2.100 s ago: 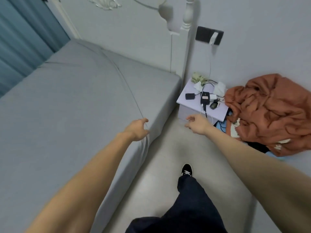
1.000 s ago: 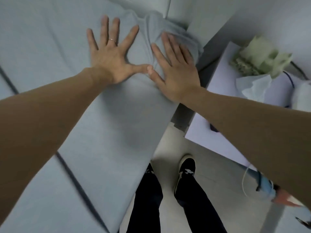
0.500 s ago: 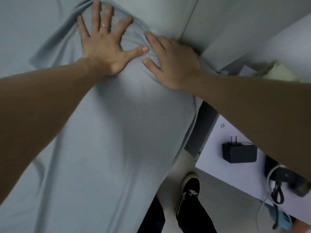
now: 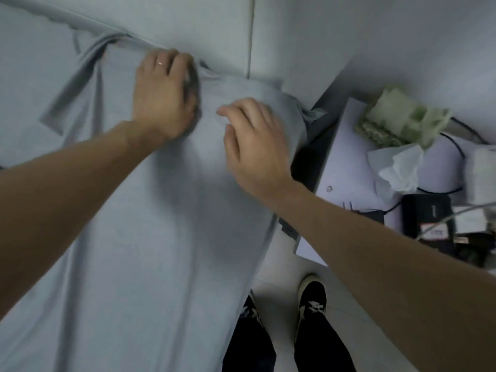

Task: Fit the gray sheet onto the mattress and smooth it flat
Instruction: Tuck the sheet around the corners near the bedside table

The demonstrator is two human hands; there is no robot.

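The gray sheet (image 4: 150,237) covers the mattress up to its head corner, with loose folds (image 4: 80,84) bunched along the white headboard (image 4: 204,30). My left hand (image 4: 163,95) lies at the headboard edge; its fingers curl down into the sheet's fabric there and grip it. My right hand (image 4: 255,140) sits just to the right, near the mattress corner, with fingers loosely bent and their tips on the sheet. No fabric shows between its thumb and fingers. The sheet's corner (image 4: 311,114) hangs crumpled over the mattress edge.
A white nightstand (image 4: 349,167) stands close by the bed's right side. On it lie a green holder (image 4: 402,122), a tissue (image 4: 397,167), black chargers (image 4: 426,213) and cables. My feet in black shoes (image 4: 311,304) stand on the pale floor between bed and nightstand.
My left hand, flat and spread half a second ago, has curled its fingers into the sheet at the headboard. My right hand has drawn back from the corner and bent its fingers.
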